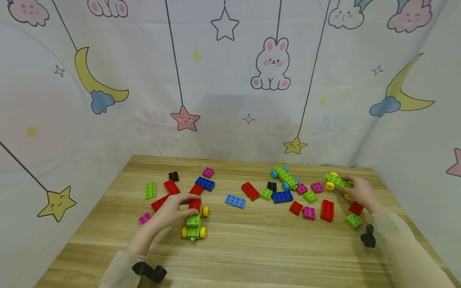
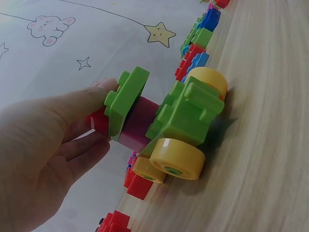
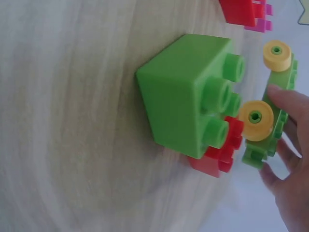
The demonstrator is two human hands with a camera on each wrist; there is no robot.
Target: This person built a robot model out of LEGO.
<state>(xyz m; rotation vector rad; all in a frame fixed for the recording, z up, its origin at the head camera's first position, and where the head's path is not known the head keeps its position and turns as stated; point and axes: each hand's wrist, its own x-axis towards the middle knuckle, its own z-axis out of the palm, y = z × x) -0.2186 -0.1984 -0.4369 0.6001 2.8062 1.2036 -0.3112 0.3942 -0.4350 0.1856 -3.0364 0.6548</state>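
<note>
At the left, my left hand (image 1: pixel 171 211) pinches a red brick (image 1: pixel 195 204) on top of a green toy car base (image 2: pixel 188 113) with yellow wheels. In the left wrist view, a green brick (image 2: pixel 126 104) and a magenta brick (image 2: pixel 139 123) are stacked between the red brick and the base. The wheels stand on the table. At the far right, my right hand (image 1: pixel 363 193) grips a second green car base (image 1: pixel 335 180) with yellow wheels, its thumb on the side between the wheels in the right wrist view. A green brick (image 3: pixel 176 92) sits in front of it.
A green car base with blue wheels (image 1: pixel 284 176) stands at the back of the wooden table (image 1: pixel 259 248). Several red, blue, magenta, green and black bricks lie around. Nearby are a light blue brick (image 1: pixel 235 201) and a red brick (image 1: pixel 327 211). A printed curtain (image 1: pixel 230 96) encloses the table.
</note>
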